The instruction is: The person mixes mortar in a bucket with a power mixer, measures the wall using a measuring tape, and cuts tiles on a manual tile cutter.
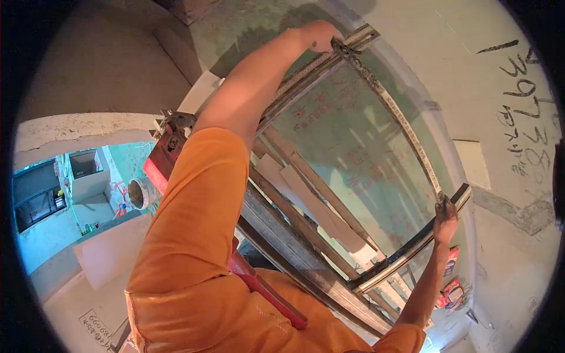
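Observation:
A measuring tape [406, 125] stretches between my two hands, its blade slightly bowed. My left hand [321, 36], at the top, is closed on the tape's dark upper end, against a metal rail [362, 39]. Lower right, my right hand [446, 222] pinches the tape's other end at a second, dark-edged rail [406, 250]. Both rails lie roughly parallel, with a green surface [347, 135] between them. The fingertips of both hands are partly hidden.
Long boards [318, 203] and metal profiles [282, 235] lie below the tape. On the left are a red tool [165, 156] and a white bucket [143, 193]. Red packages [452, 292] sit lower right. Handwritten marks [521, 88] cover the pale surface at right.

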Demonstrator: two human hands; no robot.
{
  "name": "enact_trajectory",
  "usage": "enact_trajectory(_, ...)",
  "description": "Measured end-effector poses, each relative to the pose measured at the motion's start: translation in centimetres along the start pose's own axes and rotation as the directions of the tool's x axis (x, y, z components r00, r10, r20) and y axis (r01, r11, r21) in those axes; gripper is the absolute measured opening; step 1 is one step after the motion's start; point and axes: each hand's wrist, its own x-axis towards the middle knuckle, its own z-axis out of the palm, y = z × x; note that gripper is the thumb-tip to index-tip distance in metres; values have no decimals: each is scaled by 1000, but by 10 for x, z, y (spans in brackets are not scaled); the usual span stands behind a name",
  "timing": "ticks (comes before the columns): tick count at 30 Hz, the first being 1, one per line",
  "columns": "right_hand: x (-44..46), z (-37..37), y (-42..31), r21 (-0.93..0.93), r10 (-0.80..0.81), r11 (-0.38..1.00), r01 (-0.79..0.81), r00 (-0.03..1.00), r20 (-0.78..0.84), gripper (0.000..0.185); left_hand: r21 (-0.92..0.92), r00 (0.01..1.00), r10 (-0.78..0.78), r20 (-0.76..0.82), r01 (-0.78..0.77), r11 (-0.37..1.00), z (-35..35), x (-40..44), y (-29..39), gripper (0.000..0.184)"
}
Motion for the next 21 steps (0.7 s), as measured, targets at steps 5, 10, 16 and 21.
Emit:
enact_trajectory(5,-7,3,2,-32,25,999,-26,999,-24,32,29,999,-7,-32,8,1000,5,-5,-2,46)
enact_trajectory(10,-9,11,18,2,-6,1000,6,998,-62,32,5,1000,-25,-17,25,1000,-18,-26,21,47)
enact_trajectory(16,-10,8,14,-36,-15,999,13,997,-77,33,58,998,-45,53,42,997,-17,-21,24,49)
enact_trajectory(21,-10,7,2,-36,-6,999,3,997,-81,34,106,1000,-11,4,10,994,-12,-20,19,47)
